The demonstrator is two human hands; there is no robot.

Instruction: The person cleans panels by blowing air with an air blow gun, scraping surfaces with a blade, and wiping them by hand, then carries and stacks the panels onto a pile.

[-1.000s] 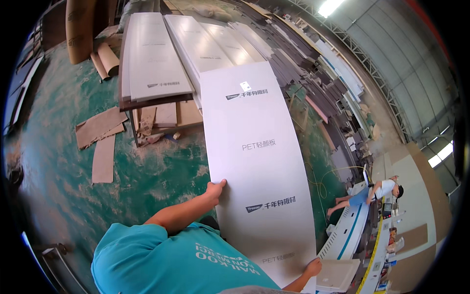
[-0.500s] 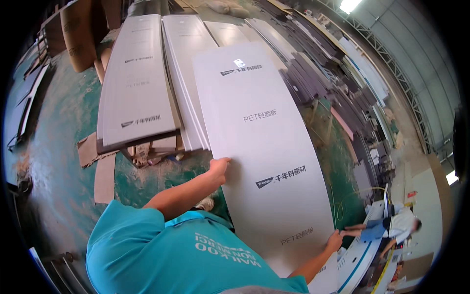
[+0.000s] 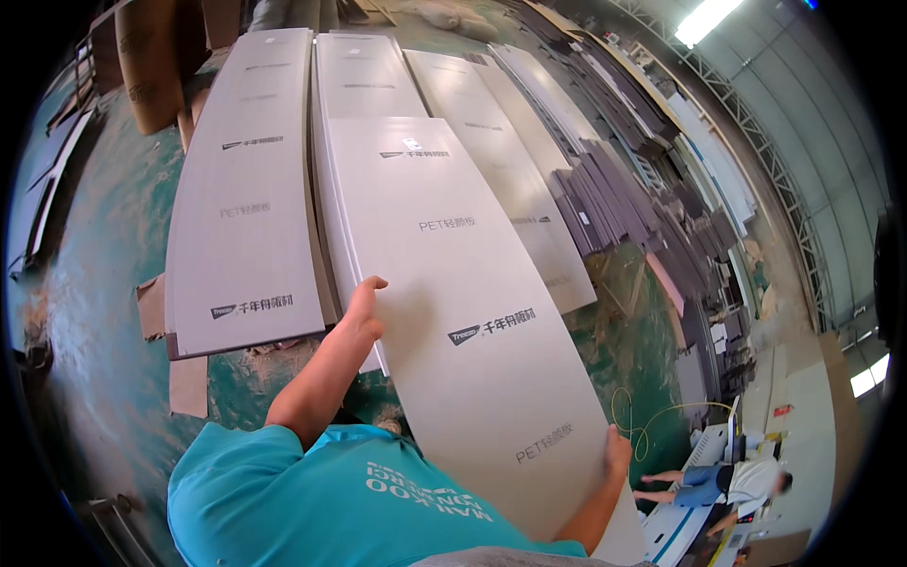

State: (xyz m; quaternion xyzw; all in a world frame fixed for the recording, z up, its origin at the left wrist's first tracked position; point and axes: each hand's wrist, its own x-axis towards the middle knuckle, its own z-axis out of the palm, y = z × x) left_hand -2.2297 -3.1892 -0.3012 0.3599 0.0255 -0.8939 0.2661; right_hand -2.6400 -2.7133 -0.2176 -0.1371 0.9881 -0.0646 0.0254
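That pale panel [image 3: 472,274] points lengthwise away from the teal shirt [image 3: 283,496], its far end above the second stack from the left [image 3: 368,90], past that stack's near edge. The left hand [image 3: 365,307] grips the panel's left edge; the right hand [image 3: 618,452], nearer its close end, grips the right.

Far on my left I see a brown roll [image 3: 149,61], with cardboard [image 3: 189,387] on the green floor [image 3: 113,326] nearer me. On my right are dark stacked boards [image 3: 607,200], a yellow hose [image 3: 644,440] and a co-worker [image 3: 704,484] beside a white bench [image 3: 671,520].
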